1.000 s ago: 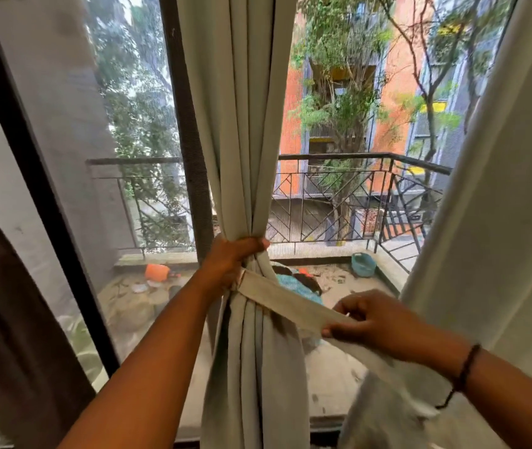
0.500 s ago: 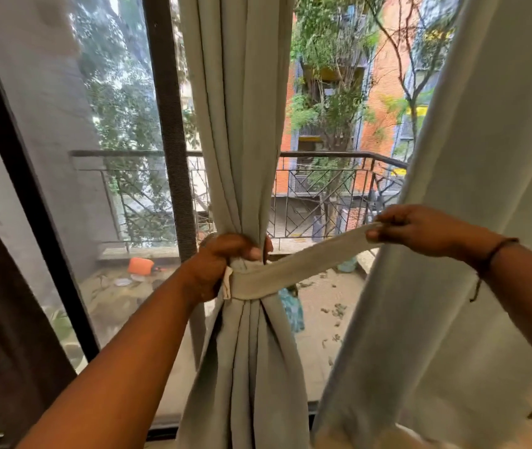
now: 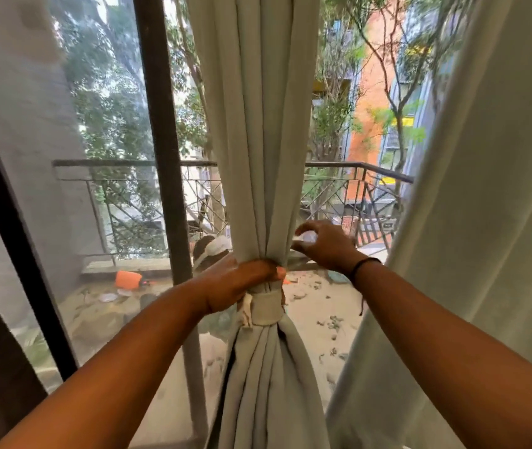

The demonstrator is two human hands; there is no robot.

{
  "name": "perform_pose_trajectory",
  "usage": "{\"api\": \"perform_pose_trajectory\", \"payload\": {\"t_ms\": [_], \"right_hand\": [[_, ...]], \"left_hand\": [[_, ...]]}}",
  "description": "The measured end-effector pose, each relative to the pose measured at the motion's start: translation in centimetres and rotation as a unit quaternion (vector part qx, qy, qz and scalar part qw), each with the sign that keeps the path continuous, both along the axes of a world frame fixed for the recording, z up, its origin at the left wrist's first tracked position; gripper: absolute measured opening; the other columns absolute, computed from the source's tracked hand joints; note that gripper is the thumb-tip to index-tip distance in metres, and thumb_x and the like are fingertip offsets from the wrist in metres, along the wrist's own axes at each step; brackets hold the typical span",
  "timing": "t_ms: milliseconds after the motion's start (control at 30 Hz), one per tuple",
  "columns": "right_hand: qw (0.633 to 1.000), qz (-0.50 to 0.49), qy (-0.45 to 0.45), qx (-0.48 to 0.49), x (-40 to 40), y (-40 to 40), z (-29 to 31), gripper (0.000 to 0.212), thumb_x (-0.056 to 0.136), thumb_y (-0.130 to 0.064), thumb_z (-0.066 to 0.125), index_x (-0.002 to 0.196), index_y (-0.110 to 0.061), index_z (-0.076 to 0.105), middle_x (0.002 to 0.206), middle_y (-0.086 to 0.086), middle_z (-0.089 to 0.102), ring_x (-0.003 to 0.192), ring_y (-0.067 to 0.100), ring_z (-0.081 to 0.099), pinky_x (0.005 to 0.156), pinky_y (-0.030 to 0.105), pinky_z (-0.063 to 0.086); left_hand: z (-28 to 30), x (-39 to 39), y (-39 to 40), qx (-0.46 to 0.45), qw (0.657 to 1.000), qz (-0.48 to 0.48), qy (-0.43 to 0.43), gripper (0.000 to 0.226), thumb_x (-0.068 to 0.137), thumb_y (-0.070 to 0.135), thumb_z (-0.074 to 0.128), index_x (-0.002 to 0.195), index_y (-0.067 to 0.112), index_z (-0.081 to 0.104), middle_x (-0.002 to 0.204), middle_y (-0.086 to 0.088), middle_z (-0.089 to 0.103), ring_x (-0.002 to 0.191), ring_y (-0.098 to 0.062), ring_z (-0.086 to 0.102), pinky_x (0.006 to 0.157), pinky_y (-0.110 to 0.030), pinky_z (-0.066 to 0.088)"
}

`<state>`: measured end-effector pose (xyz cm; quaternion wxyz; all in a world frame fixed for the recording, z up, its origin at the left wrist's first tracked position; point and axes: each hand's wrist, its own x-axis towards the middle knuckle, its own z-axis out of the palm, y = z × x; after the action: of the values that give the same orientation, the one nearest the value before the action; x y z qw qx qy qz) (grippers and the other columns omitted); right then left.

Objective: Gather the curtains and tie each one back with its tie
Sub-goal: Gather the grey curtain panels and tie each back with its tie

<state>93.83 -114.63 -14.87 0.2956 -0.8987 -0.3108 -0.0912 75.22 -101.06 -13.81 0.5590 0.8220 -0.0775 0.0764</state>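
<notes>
Wrapping stage, I'd say, on the middle curtain (image 3: 258, 157). It's bunched into a tight column, and the left hand (image 3: 238, 283) has its fingers curled right round the bundle, squeezing it just above the tie (image 3: 266, 307). The tie is a pale fabric band that already goes across the front of the gathered cloth directly under that fist, with a frayed-looking end (image 3: 246, 311) poking out below the palm.

The right hand (image 3: 326, 246) is up and to the right of the fist, close beside the bundle but not gripping it. Its fingertips are pinched on something small and pale. I think it's the tie's free end coming round from behind, but it's too blurry to be sure.

Next move, my guess: bring that end round the back to meet the frayed one by the left palm and fasten it, keeping the squeeze on so the folds don't spill out.

A second curtain (image 3: 485, 222) hangs loose beyond the right forearm, not gathered yet, so about halfway at best.
</notes>
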Motion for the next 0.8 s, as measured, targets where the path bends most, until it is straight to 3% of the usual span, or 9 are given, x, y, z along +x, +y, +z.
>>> {"api": "perform_pose_trajectory", "payload": {"t_ms": [67,167,267,367,467,533,567,700,800], "right_hand": [[0.99,0.021,0.075,0.117,0.0,-0.3,1.5,0.027,0.083,-0.04,0.068,0.102,-0.022,0.063,0.105,0.003,0.064,0.095,0.022,0.062,0.073,0.029,0.046],[0.909,0.162,0.262,0.281,-2.9,0.3,4.4,0.037,0.081,-0.055,0.059,0.097,-0.022,0.064,0.096,0.002,0.066,0.075,0.019,0.064,0.063,0.028,0.047],[0.89,0.229,0.266,0.292,-4.7,1.9,6.2,0.029,0.085,-0.05,0.057,0.095,-0.024,0.063,0.076,-0.005,0.067,0.062,0.016,0.062,0.058,0.029,0.052],[0.881,0.192,0.267,0.339,-4.0,3.7,6.0,0.028,0.093,-0.046,0.043,0.099,-0.03,0.065,0.084,-0.008,0.071,0.075,0.017,0.066,0.066,0.033,0.053],[0.826,0.215,0.325,0.406,-3.5,5.1,3.5,0.058,0.079,-0.069,0.045,0.116,-0.029,0.066,0.11,0.001,0.071,0.097,0.017,0.068,0.072,0.03,0.057],[0.846,0.194,0.323,0.377,-2.8,5.9,0.9,0.106,0.048,-0.086,0.061,0.128,-0.016,0.054,0.118,0.006,0.066,0.102,0.016,0.064,0.08,0.029,0.053],[0.866,0.184,0.304,0.352,-2.2,6.0,-0.4,0.11,0.041,-0.082,0.07,0.126,-0.014,0.053,0.113,0.004,0.066,0.097,0.012,0.064,0.08,0.027,0.051],[0.945,0.131,0.226,0.197,-0.3,6.0,-4.3,0.08,0.054,-0.035,0.09,0.124,-0.03,0.05,0.113,-0.003,0.067,0.104,0.011,0.064,0.092,0.04,0.052],[0.965,0.086,0.164,0.188,1.1,6.0,-5.3,0.066,0.059,-0.038,0.087,0.117,-0.031,0.056,0.109,-0.007,0.068,0.1,0.01,0.065,0.09,0.044,0.053]], "left_hand": [[0.2,1.1,1.2,0.024,1.0,0.016,0.008,0.034,0.067,0.045,0.068,0.094,0.025,0.06,0.094,-0.002,0.063,0.093,-0.018,0.062,0.081,-0.029,0.054],[0.4,3.5,2.8,0.069,0.996,0.048,0.006,0.022,0.083,0.03,0.071,0.101,0.026,0.059,0.088,0.016,0.059,0.085,-0.004,0.058,0.069,-0.013,0.048],[0.5,6.5,3.9,0.111,0.993,0.038,-0.004,0.04,0.08,0.04,0.071,0.118,0.033,0.062,0.097,0.023,0.062,0.092,0.006,0.059,0.083,-0.015,0.048],[0.2,9.6,5.1,0.156,0.983,0.098,0.02,0.077,0.051,0.079,0.064,0.117,0.039,0.063,0.108,0.013,0.067,0.1,-0.01,0.063,0.091,-0.034,0.051],[-0.5,12.4,5.8,0.136,0.988,0.079,0.003,0.079,0.051,0.081,0.062,0.118,0.04,0.061,0.113,0.009,0.067,0.104,-0.013,0.063,0.092,-0.04,0.051],[-0.5,13.6,6.3,0.128,0.99,0.062,0.001,0.067,0.056,0.07,0.066,0.114,0.037,0.065,0.113,0.005,0.069,0.105,-0.015,0.063,0.094,-0.041,0.05],[-0.1,13.7,6.4,0.134,0.989,0.057,0.003,0.06,0.058,0.064,0.067,0.11,0.034,0.067,0.112,0.002,0.069,0.104,-0.016,0.064,0.094,-0.041,0.05],[1.0,14.3,7.4,0.072,0.991,0.067,0.091,0.025,0.071,0.045,0.078,0.079,0.026,0.064,0.082,0.0,0.07,0.071,-0.012,0.067,0.063,-0.029,0.059],[2.2,14.1,7.4,0.09,0.982,0.036,0.159,0.026,0.083,0.045,0.068,0.086,0.02,0.061,0.073,0.003,0.059,0.049,-0.004,0.06,0.045,-0.018,0.05]]}}
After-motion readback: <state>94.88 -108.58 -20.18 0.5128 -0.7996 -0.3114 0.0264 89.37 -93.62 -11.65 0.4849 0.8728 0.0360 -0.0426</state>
